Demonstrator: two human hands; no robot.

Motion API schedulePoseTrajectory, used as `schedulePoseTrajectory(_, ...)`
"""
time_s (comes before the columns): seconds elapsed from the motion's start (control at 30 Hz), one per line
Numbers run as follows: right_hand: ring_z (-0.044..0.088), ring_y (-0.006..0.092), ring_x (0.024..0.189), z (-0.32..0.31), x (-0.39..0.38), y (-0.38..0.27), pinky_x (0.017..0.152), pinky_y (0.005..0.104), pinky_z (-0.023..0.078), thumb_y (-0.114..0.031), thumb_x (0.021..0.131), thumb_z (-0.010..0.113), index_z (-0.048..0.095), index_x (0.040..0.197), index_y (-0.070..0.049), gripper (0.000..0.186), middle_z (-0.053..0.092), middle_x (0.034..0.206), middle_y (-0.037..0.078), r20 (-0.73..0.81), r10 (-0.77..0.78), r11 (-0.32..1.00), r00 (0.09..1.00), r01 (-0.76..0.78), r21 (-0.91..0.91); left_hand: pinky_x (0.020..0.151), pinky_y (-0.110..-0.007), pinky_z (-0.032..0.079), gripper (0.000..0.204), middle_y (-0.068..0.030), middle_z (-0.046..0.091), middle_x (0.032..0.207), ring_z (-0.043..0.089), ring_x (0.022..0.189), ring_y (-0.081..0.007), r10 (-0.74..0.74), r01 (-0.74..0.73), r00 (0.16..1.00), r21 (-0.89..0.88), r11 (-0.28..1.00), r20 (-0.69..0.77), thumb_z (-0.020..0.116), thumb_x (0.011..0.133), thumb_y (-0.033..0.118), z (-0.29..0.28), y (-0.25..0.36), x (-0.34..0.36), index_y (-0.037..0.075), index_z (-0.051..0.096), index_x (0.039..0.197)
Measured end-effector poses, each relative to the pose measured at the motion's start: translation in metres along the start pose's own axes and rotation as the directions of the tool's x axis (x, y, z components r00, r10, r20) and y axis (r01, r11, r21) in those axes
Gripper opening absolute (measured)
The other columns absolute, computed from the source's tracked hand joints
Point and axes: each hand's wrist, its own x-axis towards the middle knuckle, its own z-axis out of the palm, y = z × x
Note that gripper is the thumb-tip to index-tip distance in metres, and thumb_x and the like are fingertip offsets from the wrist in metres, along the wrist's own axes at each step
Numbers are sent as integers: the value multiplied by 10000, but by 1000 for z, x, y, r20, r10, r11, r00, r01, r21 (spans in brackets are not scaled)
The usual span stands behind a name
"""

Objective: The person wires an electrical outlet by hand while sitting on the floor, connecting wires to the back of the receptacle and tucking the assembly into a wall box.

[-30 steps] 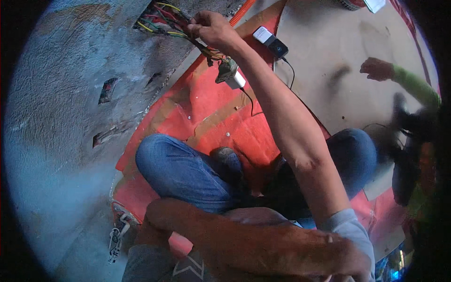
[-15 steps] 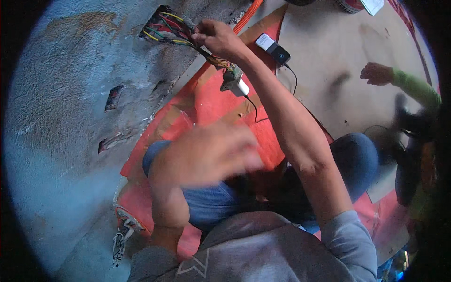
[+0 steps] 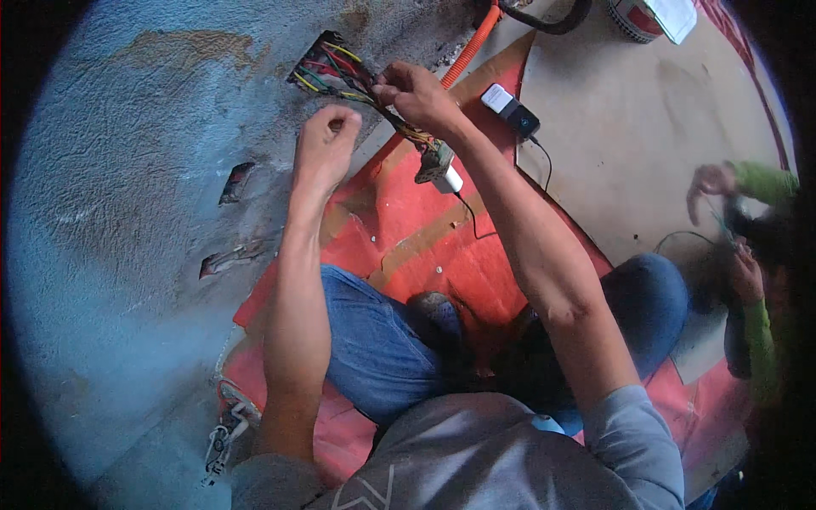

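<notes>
A bundle of electrical wires [image 3: 347, 75], yellow, green, red and black, comes out of a wall box opening [image 3: 326, 42] at the upper left. My right hand [image 3: 418, 97] is closed on the wires, thumb and fingers pinched together. Beside the bundle, nearer to me, is my left hand [image 3: 326, 146], raised with its fingers curled in. What it holds, if anything, is too small to make out. Below my right hand the wires run down to a hanging socket [image 3: 432, 161]. A white charger [image 3: 448, 180] is plugged into it, with a black cable trailing off.
A black and white handheld device [image 3: 511, 112] lies on the board to the right, on a cable. Orange corrugated conduit [image 3: 473, 44] and a bucket [image 3: 633, 19] are at the top. Two more wall cutouts [image 3: 235, 184] show at left. Another person's hands [image 3: 712, 180] hold a thin wire at far right.
My left hand has swung up and forward from over my lap to beside the wires. My right hand stays at the bundle. The other person's second hand has come into view.
</notes>
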Motion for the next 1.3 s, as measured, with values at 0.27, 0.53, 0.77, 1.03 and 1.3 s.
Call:
schedulePoseTrajectory(0.27,582,96,845,-1,-7,-5,770,289,493,-181,958,728,654,1036,-4,207,668,895,12,5,-6,1000,1000,6,-13,692,-257,527,313,-31,706,1042,677,864,-125,-47,15,995,-342,940,-85,713,980,264,13,13,8,59,681,1214)
schedulePoseTrajectory(0.53,571,94,816,-5,-4,-4,758,299,488,-193,951,736,663,1028,-12,209,651,857,-2,42,25,999,999,-27,44,662,-254,532,296,-48,713,1020,680,838,-129,4,-50,988,-286,957,-157,705,986,271,23,2,23,45,678,1174)
schedulePoseTrajectory(0.77,635,184,800,-3,-2,2,757,370,520,-231,877,764,693,1026,-21,267,698,842,119,10,-13,995,1000,12,102,623,-248,518,250,-52,735,1000,676,808,-113,-36,-10,985,-266,964,-169,671,1010,267,13,8,19,45,684,1125)
schedulePoseTrajectory(1.03,598,107,850,-1,-4,-2,787,296,489,-159,970,704,648,1020,0,176,671,882,17,71,41,992,997,-49,113,614,-244,509,226,-50,740,1008,678,802,-111,-74,24,980,-259,966,-186,659,1012,255,7,2,17,49,695,1099)
schedulePoseTrajectory(1.3,586,113,843,-4,-6,-8,787,301,483,-163,977,692,642,1009,1,175,657,865,20,49,34,996,998,-38,82,587,-244,491,208,-25,716,940,647,745,-97,-65,30,988,-242,970,-138,658,1006,243,4,-4,16,51,694,1077)
